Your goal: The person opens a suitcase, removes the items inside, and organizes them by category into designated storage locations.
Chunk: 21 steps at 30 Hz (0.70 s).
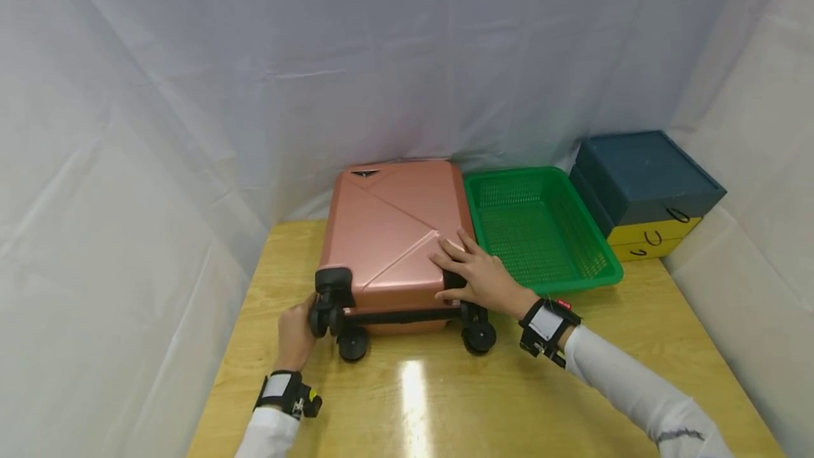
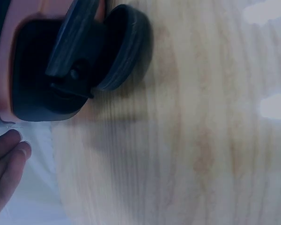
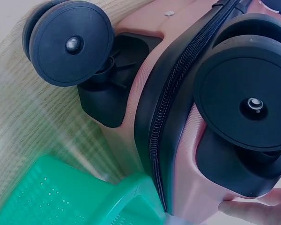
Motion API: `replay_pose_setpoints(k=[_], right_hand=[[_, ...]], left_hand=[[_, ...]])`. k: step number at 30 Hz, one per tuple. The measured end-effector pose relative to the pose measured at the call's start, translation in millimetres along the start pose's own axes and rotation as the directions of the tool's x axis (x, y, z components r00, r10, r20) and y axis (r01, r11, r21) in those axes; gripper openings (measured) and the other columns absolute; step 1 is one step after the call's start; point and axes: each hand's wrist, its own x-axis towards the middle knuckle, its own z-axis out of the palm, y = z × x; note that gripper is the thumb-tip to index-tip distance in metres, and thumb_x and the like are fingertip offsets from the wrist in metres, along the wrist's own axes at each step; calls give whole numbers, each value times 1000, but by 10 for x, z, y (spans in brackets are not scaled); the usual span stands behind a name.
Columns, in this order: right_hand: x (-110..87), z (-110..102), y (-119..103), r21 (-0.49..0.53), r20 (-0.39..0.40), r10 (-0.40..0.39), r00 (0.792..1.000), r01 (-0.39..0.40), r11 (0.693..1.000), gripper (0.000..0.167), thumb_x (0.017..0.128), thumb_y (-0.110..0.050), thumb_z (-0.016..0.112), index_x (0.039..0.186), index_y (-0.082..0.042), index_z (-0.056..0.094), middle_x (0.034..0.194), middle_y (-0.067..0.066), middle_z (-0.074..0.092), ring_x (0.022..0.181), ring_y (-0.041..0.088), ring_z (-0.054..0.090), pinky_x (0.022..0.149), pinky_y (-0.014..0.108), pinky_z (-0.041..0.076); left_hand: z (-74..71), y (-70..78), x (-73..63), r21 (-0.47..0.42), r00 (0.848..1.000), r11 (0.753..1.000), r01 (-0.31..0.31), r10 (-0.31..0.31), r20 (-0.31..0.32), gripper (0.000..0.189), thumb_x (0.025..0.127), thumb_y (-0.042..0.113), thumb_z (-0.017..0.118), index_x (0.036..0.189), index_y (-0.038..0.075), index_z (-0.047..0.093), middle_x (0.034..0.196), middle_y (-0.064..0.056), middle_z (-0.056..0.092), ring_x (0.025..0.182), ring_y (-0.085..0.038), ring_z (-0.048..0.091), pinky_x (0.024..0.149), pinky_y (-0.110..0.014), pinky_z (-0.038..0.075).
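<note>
A pink hard-shell suitcase (image 1: 397, 225) lies flat on the table with its black wheels (image 1: 352, 343) toward me. My right hand (image 1: 486, 278) rests on its upper shell at the near right corner, fingers spread. In the right wrist view, fingertips (image 3: 243, 211) show beside the black corner guard (image 3: 243, 164), and a black zipper (image 3: 166, 103) runs between the shells. My left hand (image 1: 297, 331) is at the suitcase's near left side, partly hidden behind a wheel. Its fingertips (image 2: 18, 147) are close by the shell's side in the left wrist view; I cannot tell whether they grip anything.
A green plastic basket (image 1: 607, 278) stands right beside the suitcase. Farther right is a dark blue drawer box (image 1: 649, 168) with yellow drawer fronts (image 1: 655, 237). White sheeting (image 1: 407, 55) hangs behind and on both sides of the wooden table (image 1: 509, 401).
</note>
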Motion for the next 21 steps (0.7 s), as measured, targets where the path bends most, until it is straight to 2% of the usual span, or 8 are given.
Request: replay_pose_setpoints(k=[4, 6, 9, 15, 18, 21], right_hand=[[-14, 14, 5, -7, -15, -11, 1000, 11, 1000, 77, 83, -56, 71, 148, -21, 49, 155, 10, 37, 143, 46, 22, 47, 25, 45], [-22, 24, 12, -11, -24, -15, 1000, 15, 1000, 76, 83, -56, 71, 147, -22, 50, 155, 10, 37, 143, 46, 23, 47, 24, 44], [-37, 39, 22, -11, -31, -18, 999, 17, 1000, 77, 83, -56, 71, 147, -21, 50, 155, 10, 38, 143, 46, 23, 47, 23, 43], [-49, 52, 26, 1, -39, -22, 999, 22, 1000, 77, 83, -56, 72, 147, -21, 50, 155, 11, 37, 143, 47, 23, 46, 21, 42], [-42, 43, 26, -3, -43, -16, 999, 16, 1000, 77, 82, -56, 72, 147, -21, 51, 155, 11, 38, 143, 46, 23, 46, 20, 40], [-23, 26, 23, 4, -45, -6, 999, 6, 1000, 77, 82, -56, 72, 147, -21, 51, 155, 11, 38, 144, 46, 22, 46, 20, 41]], left_hand=[[-6, -7, 52, 11, 999, 1000, 28, -28, 30, 14, 81, -12, 63, 91, -3, 69, 65, -20, 64, 53, -38, 60, 46, -51, 43], [0, -3, 90, 12, 998, 999, 47, -48, 50, 9, 86, -9, 61, 86, -3, 68, 64, -19, 64, 51, -35, 59, 46, -49, 42], [4, 7, 159, -1, 993, 997, 81, -80, 86, 13, 92, -4, 59, 82, -3, 67, 64, -16, 64, 51, -30, 56, 48, -47, 42], [5, -32, 241, -11, 983, 992, 125, -123, 137, 9, 87, -6, 63, 90, -8, 71, 71, -20, 68, 57, -34, 62, 53, -50, 46], [-15, -52, 260, -11, 978, 992, 124, -120, 173, 12, 88, -5, 63, 95, -9, 71, 70, -20, 67, 57, -35, 61, 54, -51, 46], [-71, -39, 285, 16, 979, 994, 111, -112, 173, 16, 91, -1, 62, 102, -7, 72, 72, -22, 67, 59, -38, 63, 55, -53, 47]])
